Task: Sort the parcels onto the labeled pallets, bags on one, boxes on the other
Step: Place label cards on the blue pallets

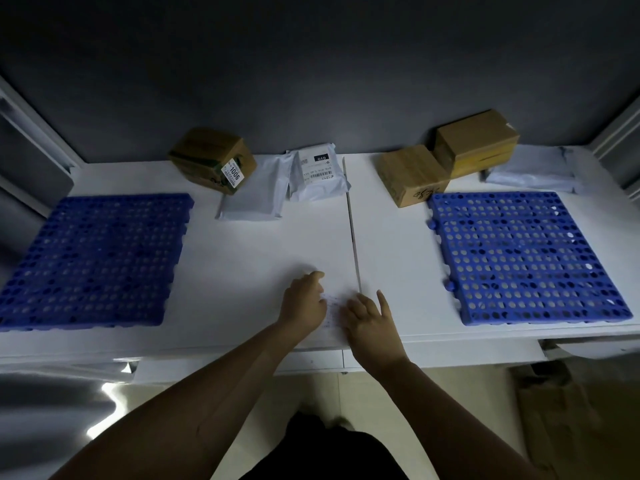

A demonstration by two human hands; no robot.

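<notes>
Two blue perforated pallets lie on the white table, the left pallet (93,258) and the right pallet (526,254), both bare. Along the back stand a cardboard box with a "1006" sticker (213,159), two grey bags (254,192) (317,173), two more cardboard boxes (410,174) (476,143), and a grey bag at far right (530,171). My left hand (303,301) and my right hand (372,322) rest side by side on a white printed paper sheet (330,308) at the table's front middle. Fingers are loosely spread; neither grips anything.
A seam (353,233) runs between the two table halves down the middle. Grey shelf frames stand at the left (31,133) and right (620,133) edges. A dark wall rises behind the table. A brown paper bag (554,420) lies on the floor at lower right.
</notes>
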